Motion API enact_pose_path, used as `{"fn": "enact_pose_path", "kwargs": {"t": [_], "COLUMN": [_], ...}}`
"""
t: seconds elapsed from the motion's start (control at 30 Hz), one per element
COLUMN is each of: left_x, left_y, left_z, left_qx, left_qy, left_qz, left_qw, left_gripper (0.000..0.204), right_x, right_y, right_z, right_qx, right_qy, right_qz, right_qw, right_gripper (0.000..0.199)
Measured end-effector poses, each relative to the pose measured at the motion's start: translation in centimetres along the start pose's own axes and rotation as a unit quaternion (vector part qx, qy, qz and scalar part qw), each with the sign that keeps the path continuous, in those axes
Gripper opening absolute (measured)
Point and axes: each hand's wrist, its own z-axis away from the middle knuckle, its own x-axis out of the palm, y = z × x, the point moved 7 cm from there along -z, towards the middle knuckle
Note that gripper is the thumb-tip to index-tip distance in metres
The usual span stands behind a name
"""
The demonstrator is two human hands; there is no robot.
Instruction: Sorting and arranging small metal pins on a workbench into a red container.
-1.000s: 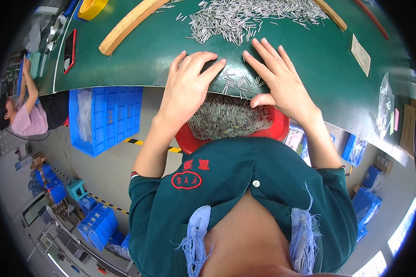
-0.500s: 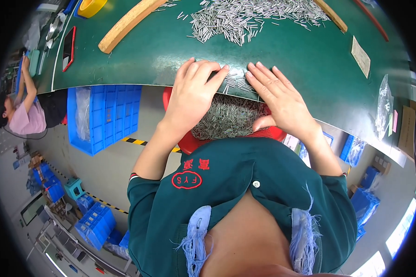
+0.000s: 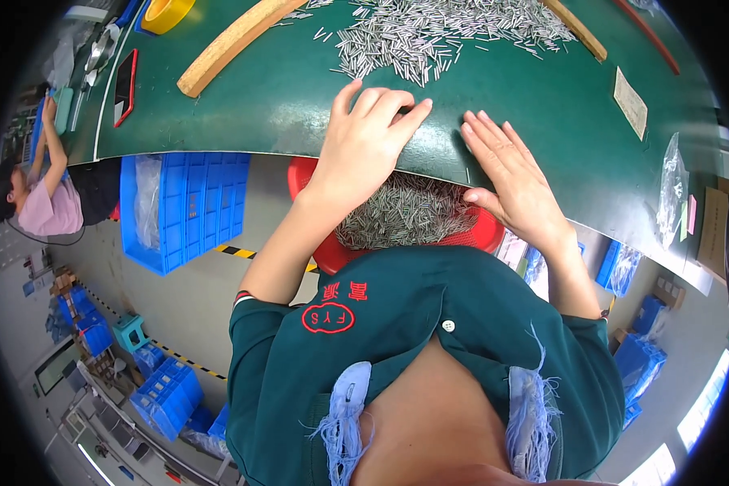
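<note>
My left hand (image 3: 366, 139) is over the front part of the green table (image 3: 243, 121), its fingers loosely bent and apart, and I see nothing in it. Palm down near the table's front edge, my right hand (image 3: 510, 170) has its fingers stretched out and its thumb apart. One small metal pin (image 3: 467, 175) shows at the edge beside the right thumb. Under the edge, against my body, a red plastic basket (image 3: 489, 236) holds a mass of metal pins (image 3: 405, 209). Beyond my hands lies a heap of similar pins (image 3: 421, 40).
Wooden strips (image 3: 235, 47) flank the heap. A red-edged phone (image 3: 125, 87) and a yellow tape roll (image 3: 168, 11) lie at the left; a paper card (image 3: 630, 103) and a plastic bag (image 3: 670, 190) at the right. A blue crate (image 3: 190, 206) stands below, near another person (image 3: 49, 202).
The small group of pins between my hands has gone from the tabletop. My left hand has moved right and farther from the edge; my right hand has shifted slightly right.
</note>
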Motion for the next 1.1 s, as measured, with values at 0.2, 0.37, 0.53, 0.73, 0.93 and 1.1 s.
{"fn": "enact_pose_path", "kwargs": {"t": [0.2,0.37,0.53,0.73,0.93,1.1], "left_x": [1.0,1.9,2.3,-1.0,-8.4,-14.0], "left_y": [0.3,1.4,1.6,-1.5,-12.4,-17.5], "left_z": [-1.1,-2.7,-3.0,0.9,7.6,10.1], "left_qx": [-0.004,0.009,0.015,0.037,-0.156,-0.277], "left_qy": [-0.012,-0.012,-0.047,-0.053,-0.059,0.106], "left_qz": [-0.014,-0.012,-0.057,-0.057,-0.299,-0.358], "left_qw": [1.0,1.0,0.997,0.996,0.939,0.885], "left_gripper": [0.035,0.038,0.04,0.035,0.04,0.011], "right_x": [0.5,0.7,0.7,0.7,0.6,0.0], "right_y": [1.4,1.2,1.2,1.4,1.6,2.1], "right_z": [1.3,1.1,1.1,1.2,1.1,-0.8], "right_qx": [0.051,0.046,0.044,0.044,0.051,0.042], "right_qy": [0.026,0.03,0.029,0.03,0.021,0.025], "right_qz": [0.065,0.098,0.097,0.097,0.075,-0.028], "right_qw": [0.996,0.994,0.994,0.994,0.996,0.998], "right_gripper": [0.093,0.097,0.098,0.098,0.105,0.113]}}
